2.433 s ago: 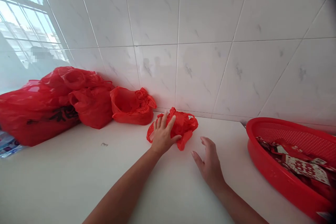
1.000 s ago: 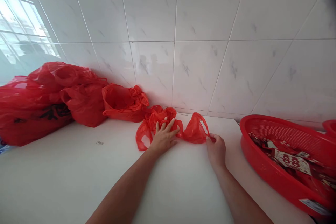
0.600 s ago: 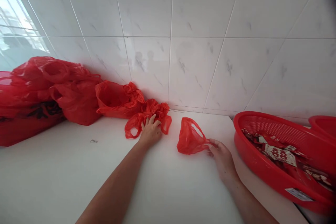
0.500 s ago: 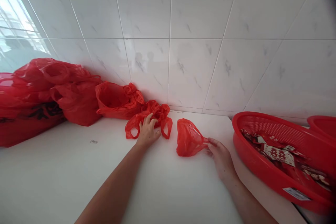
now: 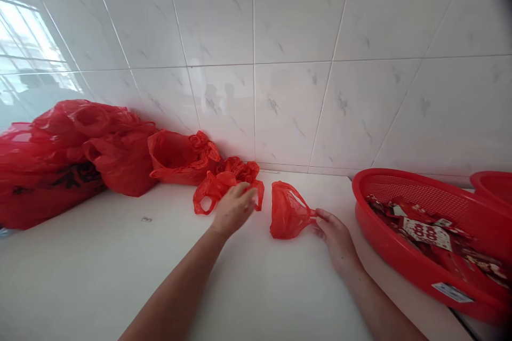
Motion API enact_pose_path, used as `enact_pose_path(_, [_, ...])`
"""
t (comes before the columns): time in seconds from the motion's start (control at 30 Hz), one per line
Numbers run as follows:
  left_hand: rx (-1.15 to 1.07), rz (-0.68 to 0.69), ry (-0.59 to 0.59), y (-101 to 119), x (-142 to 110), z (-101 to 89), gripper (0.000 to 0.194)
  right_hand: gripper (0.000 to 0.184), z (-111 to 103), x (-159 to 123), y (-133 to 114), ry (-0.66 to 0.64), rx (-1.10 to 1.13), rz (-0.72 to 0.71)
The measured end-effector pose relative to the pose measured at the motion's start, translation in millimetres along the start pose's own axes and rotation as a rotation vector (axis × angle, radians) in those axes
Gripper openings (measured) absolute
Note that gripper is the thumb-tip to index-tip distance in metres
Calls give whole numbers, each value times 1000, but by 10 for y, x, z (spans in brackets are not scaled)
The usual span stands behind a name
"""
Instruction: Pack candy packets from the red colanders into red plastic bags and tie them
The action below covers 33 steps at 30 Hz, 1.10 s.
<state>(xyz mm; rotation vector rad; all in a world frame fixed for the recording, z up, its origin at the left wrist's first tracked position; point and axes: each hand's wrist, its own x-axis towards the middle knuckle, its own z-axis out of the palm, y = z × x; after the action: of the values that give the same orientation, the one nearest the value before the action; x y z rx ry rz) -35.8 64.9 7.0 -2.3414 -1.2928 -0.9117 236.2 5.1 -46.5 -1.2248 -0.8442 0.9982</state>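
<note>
On the white tabletop lies a small red plastic bag (image 5: 287,213), its mouth side toward the left hand and its looped handles stretched to the right. My right hand (image 5: 334,232) pinches those handles between thumb and fingers. My left hand (image 5: 235,208) hovers just in front of a crumpled heap of red plastic bags (image 5: 214,186), fingers stretched forward and slightly bent, with nothing visible in them. It partly covers the heap. Another red bag (image 5: 176,154) with a gaping mouth stands behind and left of that heap.
At right stands a red plastic basket (image 5: 394,240) holding several packaged items (image 5: 426,232), with a second red basket (image 5: 494,184) behind it. Full red bags (image 5: 52,154) are piled at far left. A tiled wall (image 5: 292,112) closes off the back of the white table (image 5: 276,293).
My left hand has drawn off the crumpled heap of bags and moved slightly right and nearer me. My right hand keeps its pinch on the small bag's handles. The view has tilted a little.
</note>
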Motion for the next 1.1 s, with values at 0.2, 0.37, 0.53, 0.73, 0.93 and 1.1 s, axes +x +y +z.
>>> enact_pose_path(0.2, [112,-77,-384,-70,158,380,43,44,-31,2,6,-12,10,16])
enact_pose_path(0.37, [177,-232,-425,-486,151,520,40,43,-16,40,5,-32,0,37])
enact_pose_path(0.53, [228,-297,-402,-702,35,463,38,42,-19,56,1,-33,-16,47])
enact_pose_path(0.73, [321,-389,-345,-863,-85,301,54,41,-24,42,-29,-30,-31,43])
enact_pose_path(0.93, [426,-371,-356,-976,-247,-44,51,40,-14,46,-29,-18,-44,53])
enact_pose_path(1.1, [463,-423,-427,-1135,-361,-469,45,44,-8,48,-23,-9,-46,59])
